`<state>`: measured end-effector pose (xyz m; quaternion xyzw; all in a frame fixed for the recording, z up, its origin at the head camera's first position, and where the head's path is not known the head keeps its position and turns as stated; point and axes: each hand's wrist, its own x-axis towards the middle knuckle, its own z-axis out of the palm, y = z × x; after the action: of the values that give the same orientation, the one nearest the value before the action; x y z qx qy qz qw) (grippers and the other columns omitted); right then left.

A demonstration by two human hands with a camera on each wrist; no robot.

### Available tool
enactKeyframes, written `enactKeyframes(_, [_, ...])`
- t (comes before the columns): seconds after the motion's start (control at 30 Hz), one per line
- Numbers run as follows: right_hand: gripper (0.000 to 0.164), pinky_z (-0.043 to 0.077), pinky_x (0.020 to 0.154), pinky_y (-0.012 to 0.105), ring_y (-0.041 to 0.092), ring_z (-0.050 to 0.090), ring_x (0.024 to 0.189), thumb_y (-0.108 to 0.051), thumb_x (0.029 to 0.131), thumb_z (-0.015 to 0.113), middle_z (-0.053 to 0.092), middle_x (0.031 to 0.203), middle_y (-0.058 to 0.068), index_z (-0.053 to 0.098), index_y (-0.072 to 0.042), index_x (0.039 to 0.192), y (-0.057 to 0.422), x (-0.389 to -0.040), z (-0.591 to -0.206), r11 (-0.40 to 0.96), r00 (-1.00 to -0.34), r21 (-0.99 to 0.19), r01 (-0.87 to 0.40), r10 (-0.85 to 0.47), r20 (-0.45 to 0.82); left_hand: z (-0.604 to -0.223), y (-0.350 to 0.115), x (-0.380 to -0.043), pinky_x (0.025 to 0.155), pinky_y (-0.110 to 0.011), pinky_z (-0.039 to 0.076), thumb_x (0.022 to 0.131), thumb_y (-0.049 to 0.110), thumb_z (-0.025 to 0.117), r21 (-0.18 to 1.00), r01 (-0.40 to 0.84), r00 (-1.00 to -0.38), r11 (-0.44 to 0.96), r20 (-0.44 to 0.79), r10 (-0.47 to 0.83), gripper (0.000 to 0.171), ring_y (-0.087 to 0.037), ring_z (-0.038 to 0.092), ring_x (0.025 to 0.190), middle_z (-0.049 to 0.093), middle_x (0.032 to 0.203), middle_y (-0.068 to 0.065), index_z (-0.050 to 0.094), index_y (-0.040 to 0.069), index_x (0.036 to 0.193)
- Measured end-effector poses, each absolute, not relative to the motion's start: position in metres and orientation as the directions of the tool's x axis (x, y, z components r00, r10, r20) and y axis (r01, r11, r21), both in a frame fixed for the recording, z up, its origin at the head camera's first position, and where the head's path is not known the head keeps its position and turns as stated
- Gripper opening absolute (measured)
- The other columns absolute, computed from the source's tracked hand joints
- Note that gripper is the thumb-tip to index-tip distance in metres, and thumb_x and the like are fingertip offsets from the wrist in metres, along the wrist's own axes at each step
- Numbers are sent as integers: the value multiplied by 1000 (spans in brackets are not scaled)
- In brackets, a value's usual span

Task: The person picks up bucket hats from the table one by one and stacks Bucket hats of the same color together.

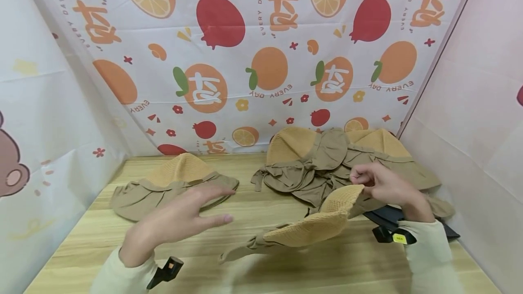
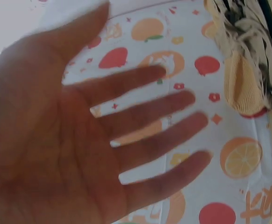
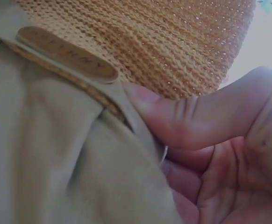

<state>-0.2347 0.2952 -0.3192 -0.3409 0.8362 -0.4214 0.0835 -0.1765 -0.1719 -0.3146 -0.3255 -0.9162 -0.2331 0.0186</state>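
My right hand (image 1: 382, 187) pinches the edge of a sun hat (image 1: 314, 228) with a tan knitted crown and a khaki cloth brim. The hat is tilted over the table, its brim reaching toward the left. In the right wrist view the thumb (image 3: 173, 116) presses on the cloth band beside a brown label (image 3: 68, 53). My left hand (image 1: 180, 217) hovers palm down with fingers spread, holding nothing. Behind it on the table lies another sun hat (image 1: 180, 171) of the same kind, partly covered by that hand in the head view.
A pile of similar hats (image 1: 294, 144) sits at the back right against the printed cloth wall (image 1: 253, 117). Something dark and flat (image 1: 384, 217) lies under the right wrist. Cloth walls stand left and right of the wooden table (image 1: 241, 214).
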Motion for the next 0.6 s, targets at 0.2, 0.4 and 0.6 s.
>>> enactKeyframes(0.2, [42, 22, 50, 24, 2, 28, 60, 34, 70, 31, 49, 69, -3, 50, 2, 90, 278, -238, -324, 424, -780, -794, -436, -618, 99, -311, -165, -169, 95, -40, 57, 90, 66, 68, 456, 594, -768, 663, 77, 636, 64, -15, 67, 119, 68, 134, 11, 64, 23, 138])
enactKeyframes(0.4, [40, 25, 50, 22, 3, 27, 58, 33, 70, 31, 42, 65, -4, 48, 2, 88, 268, -242, -332, 403, -789, -819, -408, -607, 95, -316, -160, -173, 84, -32, 59, 93, 46, 74, 437, 661, -706, 610, 87, 703, 45, -7, 71, 103, 75, 116, 10, 68, 19, 130])
enactKeyframes(0.6, [27, 33, 52, 19, 4, 47, 63, 27, 82, 48, 72, 78, 4, 54, 3, 92, 263, -246, -336, 431, -829, -834, -345, -557, 55, -320, -158, -179, 70, -21, 56, 97, 12, 71, 430, 724, -657, 539, 195, 728, 7, 3, 66, 83, 73, 88, 13, 72, 16, 103])
